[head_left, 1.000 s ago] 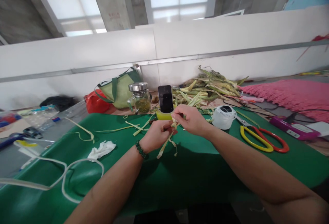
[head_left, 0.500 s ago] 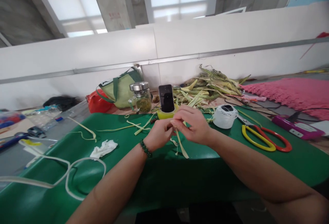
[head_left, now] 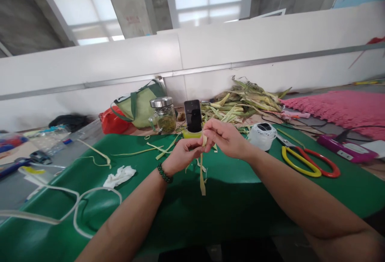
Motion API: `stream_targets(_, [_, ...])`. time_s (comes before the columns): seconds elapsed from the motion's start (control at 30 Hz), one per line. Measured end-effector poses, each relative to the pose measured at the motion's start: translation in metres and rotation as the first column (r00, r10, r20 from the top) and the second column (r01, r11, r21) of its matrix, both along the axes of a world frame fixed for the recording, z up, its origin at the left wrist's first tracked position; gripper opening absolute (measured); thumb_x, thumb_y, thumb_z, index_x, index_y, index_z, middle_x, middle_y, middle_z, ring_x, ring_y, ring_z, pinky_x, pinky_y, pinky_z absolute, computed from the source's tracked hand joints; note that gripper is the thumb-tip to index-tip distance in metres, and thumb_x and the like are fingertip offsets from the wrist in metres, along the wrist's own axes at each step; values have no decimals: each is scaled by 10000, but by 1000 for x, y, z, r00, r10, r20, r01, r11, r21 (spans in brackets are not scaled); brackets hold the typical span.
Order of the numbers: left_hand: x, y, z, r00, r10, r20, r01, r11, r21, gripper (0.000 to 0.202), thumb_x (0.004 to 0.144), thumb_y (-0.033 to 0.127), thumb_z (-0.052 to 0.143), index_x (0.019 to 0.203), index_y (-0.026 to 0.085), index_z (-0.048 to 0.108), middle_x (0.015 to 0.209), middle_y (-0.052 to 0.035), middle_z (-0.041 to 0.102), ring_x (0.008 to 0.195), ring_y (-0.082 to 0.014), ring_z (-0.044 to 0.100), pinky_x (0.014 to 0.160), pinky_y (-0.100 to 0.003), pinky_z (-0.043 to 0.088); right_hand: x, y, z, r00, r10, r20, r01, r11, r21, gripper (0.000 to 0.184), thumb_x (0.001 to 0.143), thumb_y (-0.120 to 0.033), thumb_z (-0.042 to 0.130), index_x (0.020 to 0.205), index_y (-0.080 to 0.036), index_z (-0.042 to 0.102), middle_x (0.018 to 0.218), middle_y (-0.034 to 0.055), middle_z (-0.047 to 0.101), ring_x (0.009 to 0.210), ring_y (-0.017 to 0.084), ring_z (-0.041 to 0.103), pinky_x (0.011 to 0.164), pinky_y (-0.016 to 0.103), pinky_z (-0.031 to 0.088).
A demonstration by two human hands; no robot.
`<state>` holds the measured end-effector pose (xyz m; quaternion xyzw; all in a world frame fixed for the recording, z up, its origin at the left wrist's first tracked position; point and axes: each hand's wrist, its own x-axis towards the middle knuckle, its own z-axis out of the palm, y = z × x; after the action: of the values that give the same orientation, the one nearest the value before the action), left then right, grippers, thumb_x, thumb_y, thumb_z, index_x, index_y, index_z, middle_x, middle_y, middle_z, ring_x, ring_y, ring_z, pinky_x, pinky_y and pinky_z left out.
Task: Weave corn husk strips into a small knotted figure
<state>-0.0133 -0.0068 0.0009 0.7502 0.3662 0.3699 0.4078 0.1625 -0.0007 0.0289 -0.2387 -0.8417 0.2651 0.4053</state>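
Note:
A pale strip of corn husk [head_left: 202,179] hangs down from between my hands, its cut end over the green mat [head_left: 240,206]. My left hand [head_left: 185,154] is closed with the fingertips pinching the husk. From the other side, my right hand [head_left: 224,137] grips the upper part of the same husk between thumb and fingers. The fingertips of both hands meet and partly cover what they hold. Behind them a phone [head_left: 193,116] stands upright in a yellow-green holder [head_left: 189,134]. More husk strips [head_left: 164,151] lie to the left of the hands.
On the right are a spool of white string [head_left: 261,137] and scissors [head_left: 300,161] with yellow and red handles. A husk pile [head_left: 249,97] and a lidded glass jar [head_left: 165,119] stand behind. To the left lie a crumpled tissue [head_left: 120,176] and white tubing [head_left: 76,202].
My left hand has shifted slightly left and down, and its fingers have moved on the husk. The hanging strip now points straight down and reaches lower.

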Motion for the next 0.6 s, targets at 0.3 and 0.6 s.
stream_targets(0.3, [8,4,-16,973,182,-143,-140,955,260,267,784,237,493,540,133,530,529,23,499,538,-89,430,533,-204,360,-13,-8,-10,984,-144,102,115,962,249,165,909,-268,361,816,-197,476,668,1,579,562,122,525,561,231,366])
stream_targets(0.6, [1,-1,7,993,119,28,-119,993,5,342,750,479,600,696,142,582,535,39,474,483,-82,435,477,-203,357,2,17,-2,925,-366,105,297,867,401,246,896,-340,453,886,-160,620,862,91,663,842,221,558,717,310,390])
